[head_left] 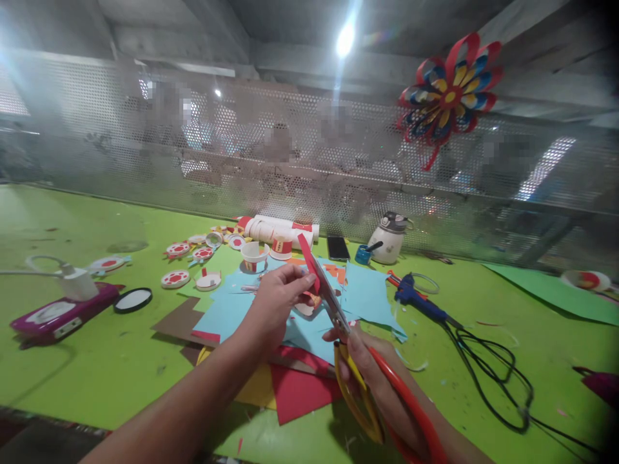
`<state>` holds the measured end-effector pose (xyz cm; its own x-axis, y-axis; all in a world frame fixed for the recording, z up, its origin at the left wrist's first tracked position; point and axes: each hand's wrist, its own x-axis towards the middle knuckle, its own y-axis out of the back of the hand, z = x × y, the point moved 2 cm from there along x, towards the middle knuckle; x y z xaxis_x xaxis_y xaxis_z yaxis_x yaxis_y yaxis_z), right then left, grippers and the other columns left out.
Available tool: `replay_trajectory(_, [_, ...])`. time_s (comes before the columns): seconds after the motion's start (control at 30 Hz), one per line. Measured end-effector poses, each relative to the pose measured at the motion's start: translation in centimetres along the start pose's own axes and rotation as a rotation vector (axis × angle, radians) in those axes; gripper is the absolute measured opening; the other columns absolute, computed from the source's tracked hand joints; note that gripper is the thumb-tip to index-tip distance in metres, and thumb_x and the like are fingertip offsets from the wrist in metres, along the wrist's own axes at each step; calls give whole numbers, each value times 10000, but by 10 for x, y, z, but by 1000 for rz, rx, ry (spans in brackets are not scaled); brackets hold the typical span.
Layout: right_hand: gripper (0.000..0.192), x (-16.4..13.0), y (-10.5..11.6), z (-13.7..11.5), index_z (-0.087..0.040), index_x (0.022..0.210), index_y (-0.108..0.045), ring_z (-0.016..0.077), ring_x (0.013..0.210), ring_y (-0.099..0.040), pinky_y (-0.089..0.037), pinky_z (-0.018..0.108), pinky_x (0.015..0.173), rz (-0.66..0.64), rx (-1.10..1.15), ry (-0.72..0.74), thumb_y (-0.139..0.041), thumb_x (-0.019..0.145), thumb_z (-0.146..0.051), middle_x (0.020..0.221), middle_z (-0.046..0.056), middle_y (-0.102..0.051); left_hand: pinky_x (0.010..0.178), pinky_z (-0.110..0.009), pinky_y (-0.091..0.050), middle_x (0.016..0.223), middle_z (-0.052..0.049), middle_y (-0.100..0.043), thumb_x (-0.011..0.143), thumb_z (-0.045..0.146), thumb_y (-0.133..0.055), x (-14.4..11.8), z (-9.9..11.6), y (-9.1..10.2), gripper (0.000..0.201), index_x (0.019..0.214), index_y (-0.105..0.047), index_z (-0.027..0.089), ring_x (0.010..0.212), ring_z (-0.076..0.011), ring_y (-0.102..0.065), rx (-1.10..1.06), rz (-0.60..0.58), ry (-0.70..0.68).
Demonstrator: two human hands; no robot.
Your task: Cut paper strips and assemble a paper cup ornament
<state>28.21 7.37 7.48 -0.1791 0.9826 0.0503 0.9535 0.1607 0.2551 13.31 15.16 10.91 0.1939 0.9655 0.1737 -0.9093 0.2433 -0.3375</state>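
My left hand [280, 299] pinches a narrow red paper strip [308, 256] between thumb and fingers, holding it above the papers. Wrapped through the handles of a pair of scissors [333, 306] is my right hand [370, 361]; one handle is yellow, the other red-orange. The scissor blades point up and away, right alongside the red strip; whether they touch it I cannot tell. Below both hands lie light blue paper sheets [370, 290], with a red sheet [302, 393] and a brown sheet [176, 319] sticking out from under them.
Paper cups [255, 256], white paper rolls [280, 231] and several red-and-white paper discs [175, 278] stand beyond and left. A phone [337, 248], blue jar [362, 254] and bottle [389, 238] line the back. Right lies a blue glue gun [420, 298] with its cord; left, a purple power strip [68, 312].
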Motion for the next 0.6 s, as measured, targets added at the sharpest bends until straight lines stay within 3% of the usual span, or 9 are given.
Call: replay_trajectory(0.6, [584, -2, -1, -4, -143, 956, -587, 80, 455, -396, -308, 207, 446, 17, 43, -49, -388, 842, -681, 549, -37, -437, 565, -272, -436, 635, -44, -646, 665, 241, -695, 2, 3, 2, 168, 620, -569, 140, 531, -128, -569, -24, -42, 17])
